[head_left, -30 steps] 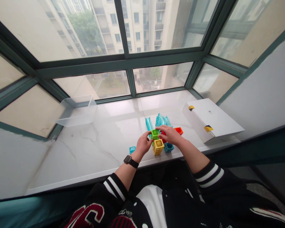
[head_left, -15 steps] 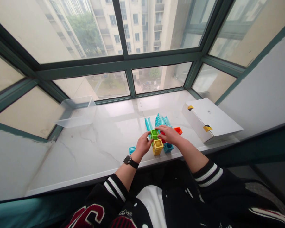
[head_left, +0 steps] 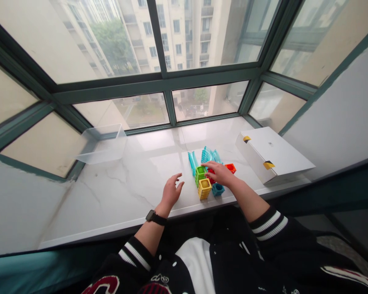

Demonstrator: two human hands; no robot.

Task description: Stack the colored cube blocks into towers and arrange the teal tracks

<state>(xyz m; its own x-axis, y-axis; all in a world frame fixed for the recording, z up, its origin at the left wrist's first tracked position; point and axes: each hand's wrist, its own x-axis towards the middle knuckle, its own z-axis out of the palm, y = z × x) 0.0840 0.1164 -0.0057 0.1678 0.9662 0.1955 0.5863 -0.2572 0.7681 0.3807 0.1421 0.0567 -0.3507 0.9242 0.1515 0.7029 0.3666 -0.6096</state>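
Note:
My left hand [head_left: 171,191] is over the sill left of the blocks, thumb and fingers apart, with nothing visible in it. My right hand [head_left: 220,173] reaches over the cluster from the right. Its fingers are stretched out and its thumb is apart from them, close to the green block [head_left: 200,176]; whether they touch it I cannot tell. A red block [head_left: 211,177] is partly covered by this hand. In front stands a yellow block stack [head_left: 204,189], with a dark blue block [head_left: 217,189] to its right. An orange-red block [head_left: 231,168] lies beyond my right wrist.
Translucent blue track pieces [head_left: 209,155] lie behind the blocks. A clear plastic bin [head_left: 107,153] stands at the far left of the marble sill [head_left: 125,196]. At the right is a white box [head_left: 272,153] with yellow-black tabs. Green-framed windows [head_left: 153,81] enclose the sill.
My left hand has let go of the green block and moved left and slightly down, covering where a small blue piece lay. My right hand has stayed almost in place.

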